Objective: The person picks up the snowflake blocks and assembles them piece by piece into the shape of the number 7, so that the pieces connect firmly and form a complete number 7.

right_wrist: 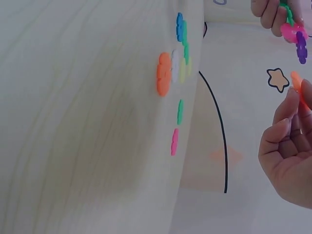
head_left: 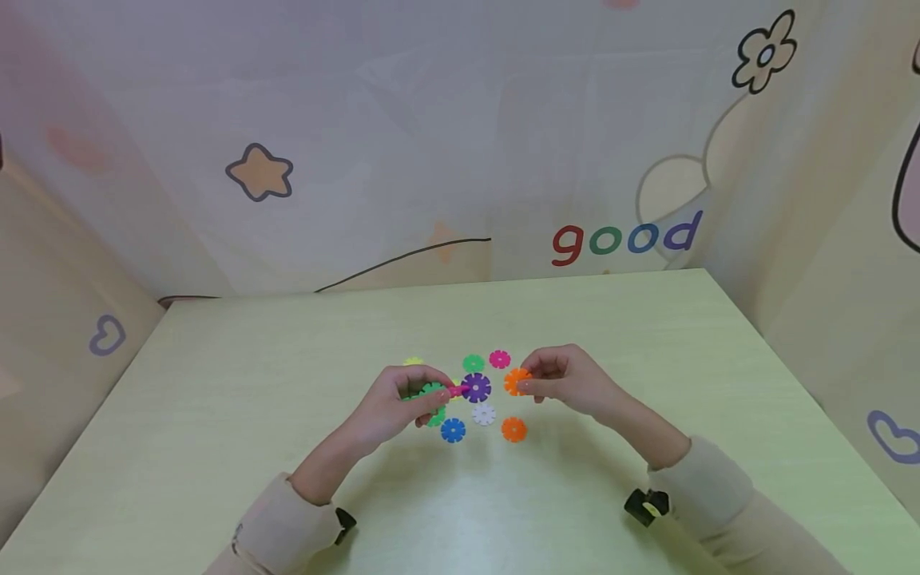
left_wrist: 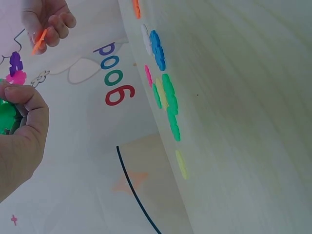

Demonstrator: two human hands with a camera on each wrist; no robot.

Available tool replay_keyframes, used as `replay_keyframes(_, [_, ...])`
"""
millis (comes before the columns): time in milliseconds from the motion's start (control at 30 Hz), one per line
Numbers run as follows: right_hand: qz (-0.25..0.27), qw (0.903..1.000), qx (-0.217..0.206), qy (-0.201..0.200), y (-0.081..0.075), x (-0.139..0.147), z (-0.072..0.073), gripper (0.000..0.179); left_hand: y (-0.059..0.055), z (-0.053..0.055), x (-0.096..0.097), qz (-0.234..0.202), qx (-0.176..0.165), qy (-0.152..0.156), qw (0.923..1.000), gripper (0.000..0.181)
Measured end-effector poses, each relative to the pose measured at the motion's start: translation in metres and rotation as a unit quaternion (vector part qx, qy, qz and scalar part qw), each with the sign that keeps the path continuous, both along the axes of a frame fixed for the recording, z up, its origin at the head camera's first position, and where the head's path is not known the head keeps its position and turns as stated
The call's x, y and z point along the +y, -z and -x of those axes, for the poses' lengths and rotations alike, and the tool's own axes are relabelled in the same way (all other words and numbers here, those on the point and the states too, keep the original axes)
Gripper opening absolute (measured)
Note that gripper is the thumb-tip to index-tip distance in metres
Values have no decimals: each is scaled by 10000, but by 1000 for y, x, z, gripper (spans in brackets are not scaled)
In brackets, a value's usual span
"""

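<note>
My left hand (head_left: 391, 406) grips a chain of slotted plastic discs above the table. In it a green disc (left_wrist: 7, 117) lies by the fingers, joined to a pink disc (left_wrist: 17, 78), and a purple disc (head_left: 477, 388) stands at the free end, facing the head camera. To the right, my right hand (head_left: 578, 385) pinches an orange slotted disc (head_left: 514, 381) between thumb and fingers, its edge turned toward the purple one. The orange disc and the chain are apart. My left fingers cover part of the green disc.
Loose discs lie on the pale wooden table (head_left: 216, 447) below my hands: blue (head_left: 453, 430), white (head_left: 484, 414), a second orange (head_left: 513, 430), a loose pink (head_left: 500, 359), plus green and yellow ones. A printed cloth (head_left: 402, 120) hangs behind the table.
</note>
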State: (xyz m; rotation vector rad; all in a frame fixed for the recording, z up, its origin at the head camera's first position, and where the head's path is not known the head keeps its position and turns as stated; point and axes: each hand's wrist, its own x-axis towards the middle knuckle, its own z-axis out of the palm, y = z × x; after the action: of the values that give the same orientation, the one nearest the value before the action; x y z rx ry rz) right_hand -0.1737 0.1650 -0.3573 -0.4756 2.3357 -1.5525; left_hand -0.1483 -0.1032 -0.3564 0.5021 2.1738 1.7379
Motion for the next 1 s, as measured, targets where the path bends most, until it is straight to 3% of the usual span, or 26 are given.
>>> replay_keyframes(500, [210,9993,306,-79,-4,-8,-9,15,4,1,1,-20,44,120,9999,21])
replay_keyframes(1000, [99,9980,601,-161,-3,-14,-13,14,4,1,1,43,60,211,9997,22])
